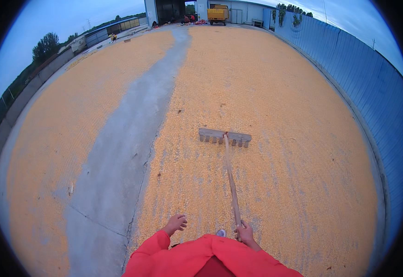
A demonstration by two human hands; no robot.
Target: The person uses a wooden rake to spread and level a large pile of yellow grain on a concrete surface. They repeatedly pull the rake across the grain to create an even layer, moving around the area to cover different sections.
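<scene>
Looking down from head height, a person in red sleeves (pixel 197 258) stands on a wide yard spread with golden grain (pixel 275 184). Nearest the body, the right hand (pixel 244 233) is clenched around the end of a long wooden handle (pixel 231 182); the left hand (pixel 176 223) hangs free just to the left, fingers loosely curled, gripping nothing and well clear of the pole. A shoe tip (pixel 221 232) shows between the two hands. From the right hand the handle runs almost straight ahead, leaning slightly leftward, to a wooden rake head (pixel 224 137) lying flat on the grain with its row of teeth set crosswise to the pole. The right hand is therefore the nearer one to the tool. To the left, a bare grey concrete strip (pixel 127 152) parts this grain bed from another. A blue metal fence (pixel 367 83) curves along the right side. Far off stand a yellow vehicle (pixel 217 14) and low sheds.
</scene>
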